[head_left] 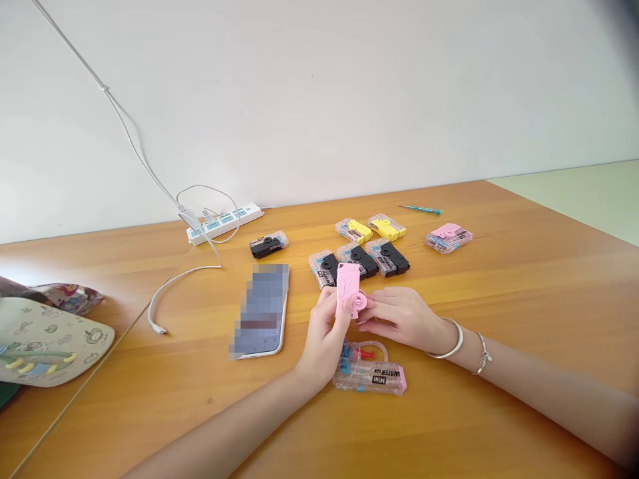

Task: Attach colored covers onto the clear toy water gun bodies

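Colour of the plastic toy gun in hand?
Pale pink plastic toy gun; shows best in head view.

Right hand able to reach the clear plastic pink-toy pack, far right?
Likely yes: the right hand touches the pink plastic toy gun, but no other pack stands between it and the clear pack.

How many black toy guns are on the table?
4 black toy guns, in clear packs: one farther left, three in a row behind the left hand and right hand.

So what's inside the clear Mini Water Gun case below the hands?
The clear case shows a pink loop, a red piece and small blue parts. The left hand covers its upper left corner, so that part cannot be seen.
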Demonstrator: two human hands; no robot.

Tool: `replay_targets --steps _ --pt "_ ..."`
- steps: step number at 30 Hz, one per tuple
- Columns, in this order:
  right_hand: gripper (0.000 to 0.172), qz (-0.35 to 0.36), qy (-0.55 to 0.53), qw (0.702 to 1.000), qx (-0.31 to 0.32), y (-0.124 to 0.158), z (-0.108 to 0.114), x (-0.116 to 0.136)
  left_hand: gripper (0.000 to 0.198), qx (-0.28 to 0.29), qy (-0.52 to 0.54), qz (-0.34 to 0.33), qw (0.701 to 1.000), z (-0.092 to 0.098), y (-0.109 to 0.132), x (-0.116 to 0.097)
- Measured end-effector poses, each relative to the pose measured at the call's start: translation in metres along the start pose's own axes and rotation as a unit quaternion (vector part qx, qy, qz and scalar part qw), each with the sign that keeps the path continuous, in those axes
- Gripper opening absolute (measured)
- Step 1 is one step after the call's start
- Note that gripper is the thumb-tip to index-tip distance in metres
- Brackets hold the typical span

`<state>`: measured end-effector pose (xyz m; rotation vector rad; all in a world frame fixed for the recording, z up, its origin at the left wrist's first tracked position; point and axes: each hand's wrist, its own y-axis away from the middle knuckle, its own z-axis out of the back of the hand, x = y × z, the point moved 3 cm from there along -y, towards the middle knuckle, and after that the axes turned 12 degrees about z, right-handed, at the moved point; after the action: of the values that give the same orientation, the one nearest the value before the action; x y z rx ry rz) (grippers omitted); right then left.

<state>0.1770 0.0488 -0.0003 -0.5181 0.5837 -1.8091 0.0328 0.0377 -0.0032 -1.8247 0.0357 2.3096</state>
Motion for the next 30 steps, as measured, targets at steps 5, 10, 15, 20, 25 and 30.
replay_targets --steps 5,10,15,20,25,30 --pt "0.012 -0.096 -0.085 0.987 -0.1 -0.002 0.007 0.004 0.033 -0.016 0.014 0.055 0.998 0.002 -0.006 0.003" --pt "0.012 -0.2 -0.127 0.963 -0.128 -0.004 0.012 0.007 0.033 -0.003 -0.057 0.061 0.997 -0.001 -0.009 0.004" --pt "0.007 -0.257 -0.15 0.946 -0.13 -0.002 0.009 0.004 0.035 0.005 -0.096 0.039 0.995 -0.003 -0.006 0.002" --pt "0.005 -0.29 -0.152 0.937 -0.121 -0.001 0.006 0.003 0.035 0.008 -0.12 0.035 0.992 -0.004 -0.006 0.002" --pt "0.012 -0.344 -0.162 0.918 -0.11 0.0 0.007 0.0 0.034 0.004 -0.123 0.04 0.992 -0.004 -0.006 0.002" --pt "0.02 -0.358 -0.227 0.902 -0.081 -0.001 0.006 -0.005 0.031 -0.002 -0.125 0.037 0.991 -0.002 -0.006 0.001"
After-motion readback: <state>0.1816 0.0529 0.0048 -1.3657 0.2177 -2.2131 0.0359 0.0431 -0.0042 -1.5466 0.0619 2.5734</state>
